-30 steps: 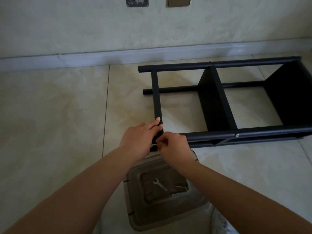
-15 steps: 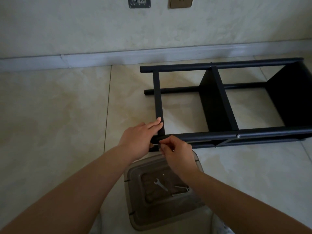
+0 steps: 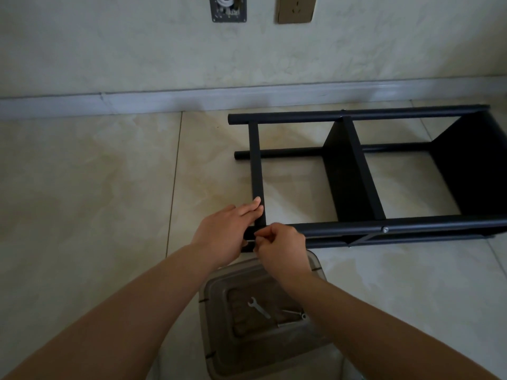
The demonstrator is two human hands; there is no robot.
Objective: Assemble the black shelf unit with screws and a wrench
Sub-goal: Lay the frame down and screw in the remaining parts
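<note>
Black shelf unit [image 3: 356,171] lies on its side on the tiled floor [image 3: 96,187], unmoved since a second ago. The left hand [image 3: 225,234] still rests straight fingers on the end crossbar [image 3: 256,163]; the right hand [image 3: 282,246] has slid slightly lower, fingertips pinching something small, unidentifiable, at the frame's near-left corner.

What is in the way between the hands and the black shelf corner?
Nothing visible. The left hand already rests on the crossbar of the black shelf unit, and the right hand pinches at the same corner. Its fingers hide what they hold.
</note>
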